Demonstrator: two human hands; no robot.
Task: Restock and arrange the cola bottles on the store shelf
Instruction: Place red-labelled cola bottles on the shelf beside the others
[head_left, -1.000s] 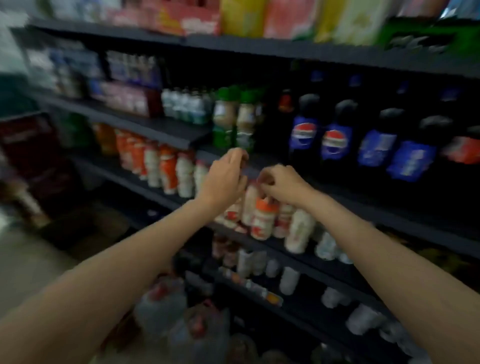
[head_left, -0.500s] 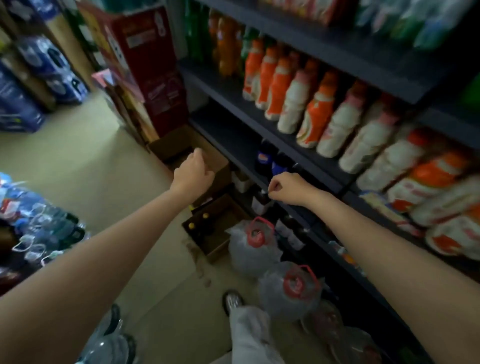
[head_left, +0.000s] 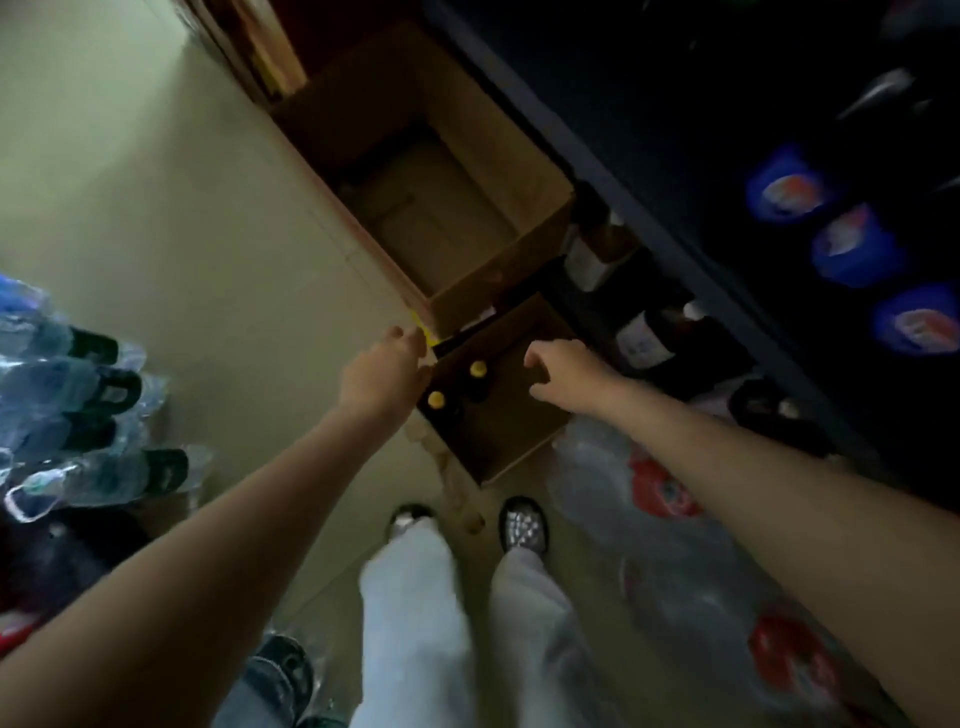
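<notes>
Now both hands reach down over the small box (head_left: 511, 410) on the floor. The left hand (head_left: 382, 371) hovers at the box's left edge, fingers loosely curled around nothing. The right hand (head_left: 563, 371) hangs above the middle of the box, fingers spread and bent like a claw, also holding nothing.

This looks like the fetching step: picking new stock out of the box before it goes up on the shelf (head_left: 649, 218). The next move would call for lowering each hand onto a bottle neck, closing around it just under the cap and lifting straight up clear of the box walls.

Two bottles (head_left: 457, 387) stand upright in the box's left part, just beside the left hand. They are dark, with small yellow caps; their labels are hidden from above. Blue-labelled cola bottles (head_left: 852, 244) already sit on the shelf at right.
</notes>
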